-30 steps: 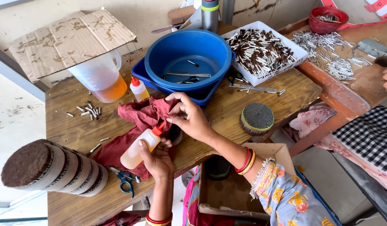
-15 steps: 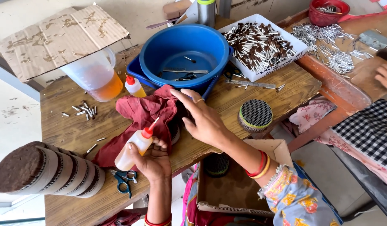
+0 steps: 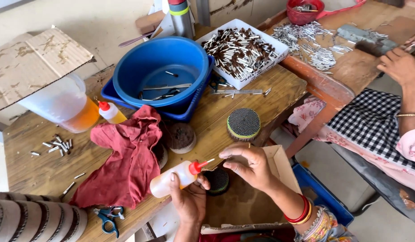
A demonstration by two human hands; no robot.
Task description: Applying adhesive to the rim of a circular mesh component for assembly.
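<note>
Left hand (image 3: pixel 189 201) has its grip wrapped around a soft translucent squeeze bottle (image 3: pixel 174 178) with a red nozzle cap, held tilted just off the front edge of the rough wooden counter (image 3: pixel 207 125). Right hand (image 3: pixel 248 166) pinches something thin at the nozzle tip; too small to identify. Beside them: crumpled red cloth (image 3: pixel 126 161), round mesh-faced disc (image 3: pixel 243 124), glossy blue plastic basin (image 3: pixel 160 71), white tray of brown-tipped sticks (image 3: pixel 241 51)
</note>
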